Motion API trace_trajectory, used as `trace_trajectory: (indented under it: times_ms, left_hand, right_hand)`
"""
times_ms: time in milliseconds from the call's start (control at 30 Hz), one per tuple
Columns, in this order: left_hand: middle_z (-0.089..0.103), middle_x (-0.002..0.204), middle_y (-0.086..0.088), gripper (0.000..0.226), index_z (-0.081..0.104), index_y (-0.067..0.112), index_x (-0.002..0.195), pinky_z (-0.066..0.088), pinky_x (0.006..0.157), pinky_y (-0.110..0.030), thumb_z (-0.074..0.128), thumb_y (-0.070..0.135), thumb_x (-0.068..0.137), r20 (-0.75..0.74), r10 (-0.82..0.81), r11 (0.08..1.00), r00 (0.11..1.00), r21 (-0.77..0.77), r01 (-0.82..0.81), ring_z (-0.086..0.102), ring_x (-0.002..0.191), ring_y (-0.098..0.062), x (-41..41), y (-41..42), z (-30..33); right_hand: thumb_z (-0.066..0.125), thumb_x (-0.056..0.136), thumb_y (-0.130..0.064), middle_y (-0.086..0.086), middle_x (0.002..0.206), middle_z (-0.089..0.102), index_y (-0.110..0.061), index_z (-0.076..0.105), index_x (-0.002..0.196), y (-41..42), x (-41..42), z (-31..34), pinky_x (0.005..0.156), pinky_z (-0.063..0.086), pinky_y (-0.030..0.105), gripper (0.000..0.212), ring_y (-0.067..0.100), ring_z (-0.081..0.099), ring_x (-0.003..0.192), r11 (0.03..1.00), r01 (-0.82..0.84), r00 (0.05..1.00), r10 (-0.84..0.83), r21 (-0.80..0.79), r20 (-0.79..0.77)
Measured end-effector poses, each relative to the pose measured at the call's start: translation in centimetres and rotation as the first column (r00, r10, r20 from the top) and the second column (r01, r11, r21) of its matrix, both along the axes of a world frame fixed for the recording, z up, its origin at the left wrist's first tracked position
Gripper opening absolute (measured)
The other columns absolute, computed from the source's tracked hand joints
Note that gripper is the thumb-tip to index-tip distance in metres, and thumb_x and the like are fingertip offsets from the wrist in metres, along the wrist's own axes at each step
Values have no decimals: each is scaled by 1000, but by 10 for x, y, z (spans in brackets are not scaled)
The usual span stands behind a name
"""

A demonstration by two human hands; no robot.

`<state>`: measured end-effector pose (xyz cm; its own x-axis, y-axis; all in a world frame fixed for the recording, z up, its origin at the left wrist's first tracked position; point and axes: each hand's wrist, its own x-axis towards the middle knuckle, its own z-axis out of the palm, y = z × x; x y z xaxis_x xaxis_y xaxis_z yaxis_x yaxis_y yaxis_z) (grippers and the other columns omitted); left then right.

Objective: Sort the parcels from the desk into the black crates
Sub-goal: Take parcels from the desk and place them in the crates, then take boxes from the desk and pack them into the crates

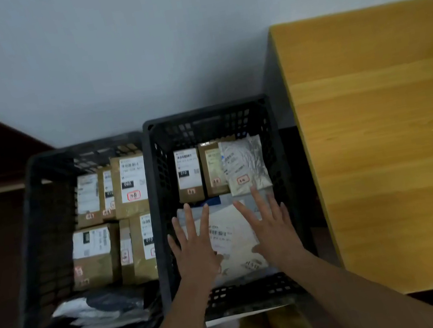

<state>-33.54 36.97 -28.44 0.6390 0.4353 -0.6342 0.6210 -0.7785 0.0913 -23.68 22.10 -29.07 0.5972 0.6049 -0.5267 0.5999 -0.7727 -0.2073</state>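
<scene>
Both hands spread flat over a pale soft mailer (233, 235) in the right-hand black crate (284, 181), fingers straight, nothing clasped: left hand (195, 250) over the near-left part of the bag, right hand (273, 228) over its right side, label showing in the gap between them. Likely a pressing-down or a letting-go, not a lift (contact with the plastic not certain from this angle). Risks, as judged from here: slippery bag sliding or bunching under flat palms; right fingertips (254, 190), at the edge of the crinkled white pouch (244, 165) just beyond, nudging it out of line with the two brown cartons (188, 174) further left in the same far row; soft parcels heaped high and spilling over the rim. Left of the left hand, second crate (35, 237) packed with labelled boxes (96, 255) and dark bags (104, 305). Right of the right hand, wooden desk (393, 148), no parcel in view on it.
</scene>
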Motion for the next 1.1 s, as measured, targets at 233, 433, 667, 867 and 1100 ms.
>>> trace_trajectory:
  times_ms: [233,433,667,867,1100]
  left_hand:
    - [-45,151,0,120,-32,46,142,0,117,-64,71,56,81,105,-91,996,990,3,92,-28,144,-39,43,-11,99]
    - [-47,149,4,110,-25,45,148,0,117,-63,63,61,84,224,-197,980,955,34,194,-28,145,-36,87,-49,147]
    - [-41,154,2,109,-28,44,146,5,117,-62,59,67,84,283,-341,938,896,169,303,-23,147,-36,143,-139,193]
    - [-41,154,3,108,-25,46,147,3,117,-61,60,64,85,314,-381,924,869,147,352,-23,147,-36,185,-254,217]
    - [-36,157,-2,100,-22,43,150,10,117,-61,57,59,89,343,-464,886,817,185,425,-17,148,-38,246,-382,241]
  right_hand:
    - [79,70,-60,8,166,-7,-42,-7,155,-26,23,89,110,17,71,122,42,9,150,982,149,954,-174,118,243]
    - [48,94,-62,4,164,-18,-46,-23,147,-83,59,141,111,2,72,90,40,-6,150,961,209,895,-263,182,360]
    - [74,72,-63,10,160,28,-39,22,153,-177,93,178,99,32,74,99,42,37,140,919,318,795,-392,233,462]
    - [51,94,-58,4,163,-15,-47,-17,149,-299,123,195,110,8,73,88,39,1,151,876,394,771,-480,278,419]
    - [42,100,-53,5,163,-20,-45,-18,151,-451,176,229,114,1,69,79,37,-9,150,818,522,706,-574,242,414]
